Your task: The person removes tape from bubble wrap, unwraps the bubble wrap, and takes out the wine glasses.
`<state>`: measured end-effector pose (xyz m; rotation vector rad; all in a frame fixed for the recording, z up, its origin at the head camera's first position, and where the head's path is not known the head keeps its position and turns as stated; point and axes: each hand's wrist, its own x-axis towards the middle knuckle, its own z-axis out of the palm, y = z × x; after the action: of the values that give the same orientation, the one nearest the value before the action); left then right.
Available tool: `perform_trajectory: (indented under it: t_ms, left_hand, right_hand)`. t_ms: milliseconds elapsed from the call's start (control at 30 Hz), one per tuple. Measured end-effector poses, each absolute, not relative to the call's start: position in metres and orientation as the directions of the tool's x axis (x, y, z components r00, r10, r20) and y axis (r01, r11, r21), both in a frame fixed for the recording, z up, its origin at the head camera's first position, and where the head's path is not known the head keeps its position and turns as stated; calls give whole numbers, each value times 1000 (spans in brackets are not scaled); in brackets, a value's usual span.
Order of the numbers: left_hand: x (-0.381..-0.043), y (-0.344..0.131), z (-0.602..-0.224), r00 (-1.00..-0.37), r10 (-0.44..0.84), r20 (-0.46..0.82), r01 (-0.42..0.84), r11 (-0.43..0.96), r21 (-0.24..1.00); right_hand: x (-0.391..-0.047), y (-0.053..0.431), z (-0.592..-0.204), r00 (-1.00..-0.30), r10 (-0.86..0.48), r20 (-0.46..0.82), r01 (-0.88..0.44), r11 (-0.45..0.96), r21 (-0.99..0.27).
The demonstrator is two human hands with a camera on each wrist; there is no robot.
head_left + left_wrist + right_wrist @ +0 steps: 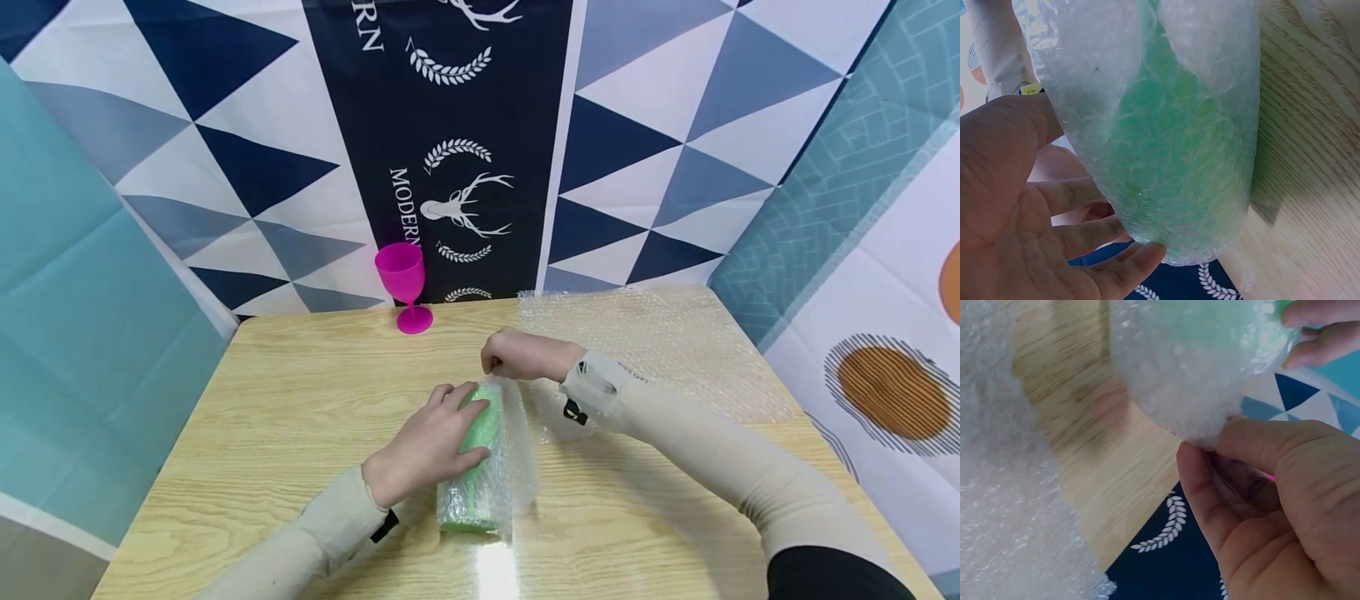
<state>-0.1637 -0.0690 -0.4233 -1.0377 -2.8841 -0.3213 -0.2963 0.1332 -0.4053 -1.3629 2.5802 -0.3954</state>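
Observation:
A green goblet (478,429) lies on the table inside a layer of bubble wrap (517,467), its base towards the near edge. My left hand (431,442) lies over it from the left, thumb and fingers bent round the wrapped bowl. In the left wrist view the green bowl (1166,156) shows blurred through the bubbles, with fingertips touching the wrap's side. Just beyond the bowl end, my right hand (528,354) pinches the wrap's far edge between thumb and forefinger. The right wrist view shows this pinched edge of wrap (1200,434) closely.
A magenta goblet (401,279) stands upright at the table's back edge, against the patterned backdrop. A flat sheet of bubble wrap (660,342) covers the back right of the wooden table (300,400), partly beneath my right forearm. Fabric walls (90,250) border both sides.

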Motion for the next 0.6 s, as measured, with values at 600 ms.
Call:
perform_trajectory:
  t_ms: [600]
  left_hand:
    - [-163,-69,-425,-783,607,134,621,760,190]
  right_hand:
    - [-307,158,-420,-661,-748,-64,-696,642,-322]
